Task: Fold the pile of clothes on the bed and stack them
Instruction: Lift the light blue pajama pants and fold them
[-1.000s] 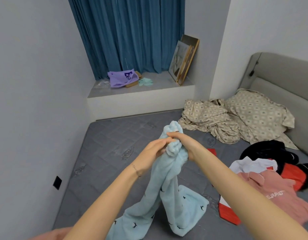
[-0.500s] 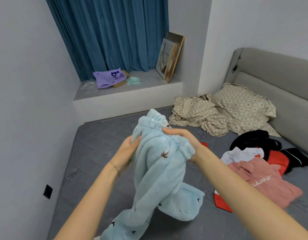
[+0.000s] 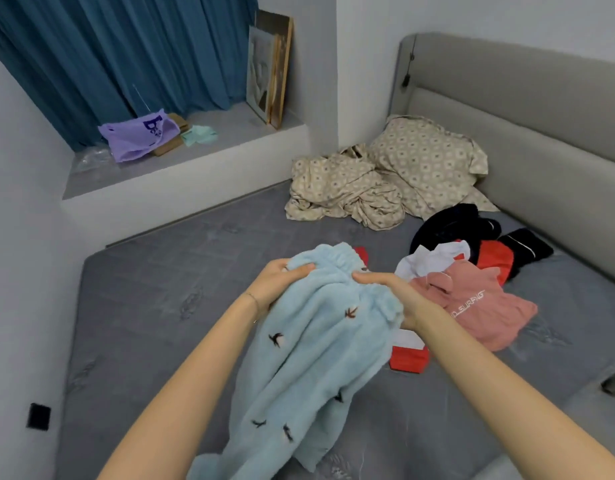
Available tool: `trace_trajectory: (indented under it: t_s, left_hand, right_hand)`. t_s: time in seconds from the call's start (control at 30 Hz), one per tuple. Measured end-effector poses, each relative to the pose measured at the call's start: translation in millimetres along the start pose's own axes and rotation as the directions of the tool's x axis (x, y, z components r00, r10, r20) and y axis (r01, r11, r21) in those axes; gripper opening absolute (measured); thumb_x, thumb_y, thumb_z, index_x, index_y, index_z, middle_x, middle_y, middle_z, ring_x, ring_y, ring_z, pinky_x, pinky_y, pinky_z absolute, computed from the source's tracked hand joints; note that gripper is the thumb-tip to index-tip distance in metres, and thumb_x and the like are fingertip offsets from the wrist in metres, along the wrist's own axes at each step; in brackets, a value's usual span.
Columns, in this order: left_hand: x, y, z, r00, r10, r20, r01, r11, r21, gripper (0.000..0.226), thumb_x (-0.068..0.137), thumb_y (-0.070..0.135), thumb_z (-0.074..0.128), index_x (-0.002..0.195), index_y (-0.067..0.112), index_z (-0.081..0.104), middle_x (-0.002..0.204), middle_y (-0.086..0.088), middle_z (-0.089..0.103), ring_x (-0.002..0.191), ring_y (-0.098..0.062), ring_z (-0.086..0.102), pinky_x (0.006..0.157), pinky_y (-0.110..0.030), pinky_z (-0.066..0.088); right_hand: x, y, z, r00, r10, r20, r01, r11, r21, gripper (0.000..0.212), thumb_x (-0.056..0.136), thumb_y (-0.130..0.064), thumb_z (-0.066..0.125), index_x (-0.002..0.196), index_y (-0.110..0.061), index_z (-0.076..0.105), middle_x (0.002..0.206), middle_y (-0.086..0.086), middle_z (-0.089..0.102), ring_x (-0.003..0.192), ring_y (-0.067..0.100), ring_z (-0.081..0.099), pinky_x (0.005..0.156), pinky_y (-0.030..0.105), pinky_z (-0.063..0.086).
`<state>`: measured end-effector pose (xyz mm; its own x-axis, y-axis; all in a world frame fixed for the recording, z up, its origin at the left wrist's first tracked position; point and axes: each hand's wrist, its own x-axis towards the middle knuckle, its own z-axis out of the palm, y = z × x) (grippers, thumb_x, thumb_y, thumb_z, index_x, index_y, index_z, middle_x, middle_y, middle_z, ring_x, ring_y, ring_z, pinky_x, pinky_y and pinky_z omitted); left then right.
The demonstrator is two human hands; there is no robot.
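Fingers (image 3: 300,268) of the left hand (image 3: 280,280) and right hand (image 3: 396,294) curl round the gathered waistband of the blue fleece (image 3: 319,348), one hand gripping each side. The fleece hangs from both hands above the near middle of the bed (image 3: 143,306), its lower end running out of view at the near edge. To its right the pile (image 3: 472,278) lies on the bed: pink top (image 3: 486,310) nearest, white piece (image 3: 434,258), red piece (image 3: 496,263) and black piece (image 3: 448,226) beyond. Patterned bedding (image 3: 344,195) and a pillow (image 3: 430,157) lie far right, the pillow against the headboard (image 3: 541,140).
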<state>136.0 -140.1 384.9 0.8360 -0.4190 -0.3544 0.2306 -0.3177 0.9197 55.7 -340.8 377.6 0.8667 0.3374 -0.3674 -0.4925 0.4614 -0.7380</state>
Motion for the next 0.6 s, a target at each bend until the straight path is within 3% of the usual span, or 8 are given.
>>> trace_trajectory:
  t_s: [0.1, 0.2, 0.3, 0.37, 0.43, 0.53, 0.6]
  left_hand:
    - [66.4, -48.9, 49.9, 0.994, -0.110, -0.010, 0.111, 0.991, 0.073, 0.026, 0.088, 0.027, 0.067, 0.104, 0.006, 0.069, 0.101, -0.008, 0.071, 0.089, -0.016, 0.064, 0.081, -0.030, 0.053]
    - [129.5, -89.5, 91.5, 0.994, -0.104, -0.038, 0.108, 0.986, 0.127, 0.020, 0.088, 0.023, 0.067, 0.094, 0.003, 0.066, 0.087, -0.007, 0.062, 0.081, -0.016, 0.055, 0.071, -0.023, 0.048]
    - [189.7, -128.2, 128.4, 0.998, -0.052, -0.026, 0.057, 0.974, 0.218, 0.012, 0.086, 0.018, 0.069, 0.087, 0.009, 0.060, 0.083, -0.005, 0.056, 0.076, -0.014, 0.049, 0.064, -0.013, 0.041]
    - [226.3, -157.7, 150.3, 1.000, -0.003, -0.028, 0.011, 0.956, 0.294, 0.024, 0.082, 0.034, 0.071, 0.098, 0.018, 0.064, 0.095, 0.002, 0.064, 0.088, -0.012, 0.056, 0.080, -0.021, 0.045]
    - [253.0, -191.7, 166.9, 0.998, 0.016, -0.058, 0.011, 0.899, 0.438, 0.046, 0.075, 0.052, 0.059, 0.111, 0.026, 0.064, 0.110, 0.005, 0.064, 0.105, -0.013, 0.057, 0.095, -0.032, 0.040]
    - [272.3, -245.9, 182.1, 0.998, 0.022, -0.065, 0.017, 0.836, 0.548, 0.057, 0.080, 0.051, 0.046, 0.129, 0.022, 0.056, 0.130, 0.001, 0.056, 0.122, -0.018, 0.048, 0.097, -0.026, 0.028]
    - [273.2, -289.5, 183.1, 0.997, 0.020, -0.078, 0.028, 0.826, 0.563, 0.065, 0.083, 0.058, 0.038, 0.134, 0.020, 0.052, 0.137, -0.002, 0.052, 0.128, -0.021, 0.046, 0.107, -0.031, 0.029]
  right_hand:
    - [19.6, 16.5, -79.4, 0.990, 0.092, -0.110, -0.105, 0.987, -0.122, 0.037, 0.088, -0.017, 0.062, 0.124, -0.008, 0.061, 0.128, 0.016, 0.061, 0.119, 0.029, 0.058, 0.104, 0.042, 0.044]
    - [44.9, 32.9, -152.2, 0.971, 0.021, -0.237, -0.087, 0.958, -0.273, 0.033, 0.088, -0.016, 0.064, 0.122, -0.012, 0.062, 0.121, 0.007, 0.067, 0.113, 0.020, 0.063, 0.100, 0.034, 0.047]
    - [66.2, 49.0, -223.2, 0.920, -0.056, -0.388, -0.146, 0.870, -0.471, 0.017, 0.089, -0.013, 0.064, 0.104, -0.021, 0.066, 0.104, -0.004, 0.070, 0.095, 0.007, 0.066, 0.086, 0.025, 0.052]
    - [78.9, 61.2, -268.3, 0.867, -0.128, -0.481, -0.201, 0.794, -0.573, 0.013, 0.089, -0.017, 0.064, 0.102, -0.018, 0.066, 0.102, -0.001, 0.070, 0.096, 0.015, 0.064, 0.085, 0.030, 0.051]
    - [90.2, 75.0, -309.0, 0.804, -0.193, -0.562, -0.234, 0.766, -0.598, 0.012, 0.090, -0.020, 0.062, 0.102, -0.019, 0.063, 0.098, -0.003, 0.068, 0.091, 0.014, 0.061, 0.075, 0.024, 0.048]
    - [116.6, 100.3, -365.0, 0.666, -0.286, -0.689, -0.330, 0.715, -0.616, 0.013, 0.090, -0.026, 0.060, 0.101, -0.019, 0.060, 0.091, -0.004, 0.064, 0.085, 0.016, 0.058, 0.065, 0.025, 0.040]
    - [142.9, 122.8, -396.0, 0.605, -0.357, -0.712, -0.457, 0.576, -0.678, 0.017, 0.088, -0.031, 0.059, 0.096, -0.017, 0.058, 0.091, 0.003, 0.064, 0.090, 0.027, 0.059, 0.072, 0.033, 0.041]
